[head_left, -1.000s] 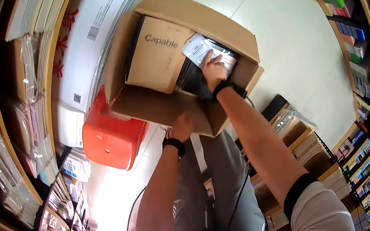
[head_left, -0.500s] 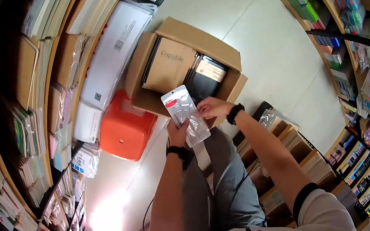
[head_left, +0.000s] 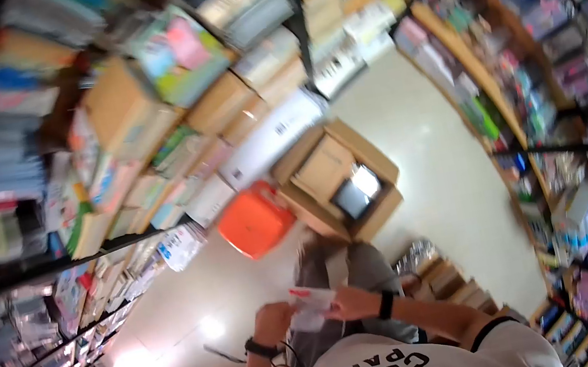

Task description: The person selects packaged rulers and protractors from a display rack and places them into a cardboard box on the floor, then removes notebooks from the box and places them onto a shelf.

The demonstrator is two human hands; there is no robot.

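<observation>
Packet: a whitish, partly see-through packet (head_left: 313, 299) with a red mark at its upper left; held up between both hands, above the person's lap and apart from the carton; blurred, its print unreadable.
Left hand: the left hand (head_left: 274, 322) pinches the packet's left edge, fingers curled in; dark band (head_left: 262, 348) on the wrist.
Right hand: the right hand (head_left: 353, 303) grips the packet's right edge, fingers closed together on it; another dark band (head_left: 385, 304) there.
Lap: grey trousers (head_left: 372, 268) under the hands; white shirt (head_left: 410, 352) lettered CLEINE PARIS.
Carton: an open cardboard carton (head_left: 369, 150) on the floor (head_left: 443, 181), just past the knees; a brown block (head_left: 322, 166) fills its far end; a dark item (head_left: 350, 199) with a bright patch lies toward its near end.
Stool: an orange stool (head_left: 253, 220), close beside the carton's left edge.
Behind: a long white package (head_left: 274, 140) along the shelf foot; the shelves blurred.
</observation>
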